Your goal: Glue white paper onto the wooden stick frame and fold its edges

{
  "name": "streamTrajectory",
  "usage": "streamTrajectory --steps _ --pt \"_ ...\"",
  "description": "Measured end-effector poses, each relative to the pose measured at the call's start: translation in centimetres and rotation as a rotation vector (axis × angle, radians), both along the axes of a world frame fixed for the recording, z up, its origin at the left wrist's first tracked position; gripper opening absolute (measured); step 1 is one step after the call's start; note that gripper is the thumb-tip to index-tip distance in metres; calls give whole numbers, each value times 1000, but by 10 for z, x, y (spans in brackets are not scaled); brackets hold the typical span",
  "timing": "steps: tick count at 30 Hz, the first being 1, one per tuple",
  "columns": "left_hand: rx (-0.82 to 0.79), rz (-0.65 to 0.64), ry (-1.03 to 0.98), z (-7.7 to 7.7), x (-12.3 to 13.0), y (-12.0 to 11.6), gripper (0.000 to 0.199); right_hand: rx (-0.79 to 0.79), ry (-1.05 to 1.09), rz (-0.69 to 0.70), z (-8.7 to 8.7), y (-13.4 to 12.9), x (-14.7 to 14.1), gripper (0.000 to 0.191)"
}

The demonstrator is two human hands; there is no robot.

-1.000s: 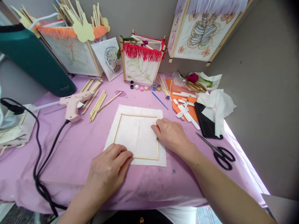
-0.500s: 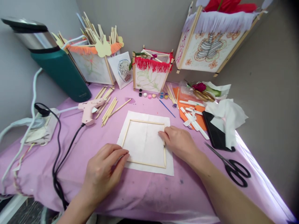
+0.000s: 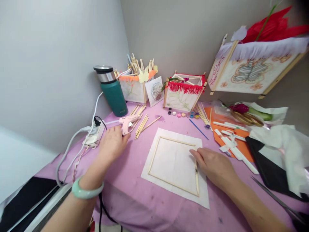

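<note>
My left hand, a pale green bangle on its wrist, reaches to the pink glue gun. Its thumb stands apart from the fingers beside the gun's handle; I see no closed grip. A square frame of thin wooden sticks lies flat on a white sheet. My right hand grips the frame's right side near the far corner, thumb pointing inward, and hides part of that stick. A dark mark shows on the stick just below the fingers.
Loose wooden sticks lie right of the glue gun. A power strip with cords and a teal bottle stand left. Behind are paint pots and a red-fringed box. Right are a black flat object and scissors.
My left hand has left the frame's near left corner and moved over to the glue gun. My right hand stays at the frame's right side. The view has turned left.
</note>
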State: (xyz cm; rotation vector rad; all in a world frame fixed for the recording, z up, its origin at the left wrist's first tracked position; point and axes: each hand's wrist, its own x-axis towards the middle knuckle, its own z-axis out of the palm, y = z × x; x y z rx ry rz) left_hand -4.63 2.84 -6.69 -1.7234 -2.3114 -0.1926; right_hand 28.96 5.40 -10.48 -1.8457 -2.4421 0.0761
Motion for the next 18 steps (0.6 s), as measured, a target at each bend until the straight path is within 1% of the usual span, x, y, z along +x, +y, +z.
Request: streamTrajectory --steps 3,5,8,11,13,15,18 --pt "-195 44 -118 -1 0 22 56 6 13 -4 0 -1 0 42" --pt "-238 64 -126 -3 3 30 55 11 33 -4 -1 -1 0 42" --pt "-170 74 -81 -6 8 34 53 20 68 11 -2 0 1 43" --pt "-83 60 -63 -3 14 31 58 21 95 19 -3 0 1 44" --pt "-16 50 -84 3 18 29 61 18 109 13 -3 0 1 44" --pt "65 29 -136 13 23 25 61 21 123 9 -3 0 1 44" --pt "184 -81 -308 32 31 15 60 61 148 13 -2 0 2 43"
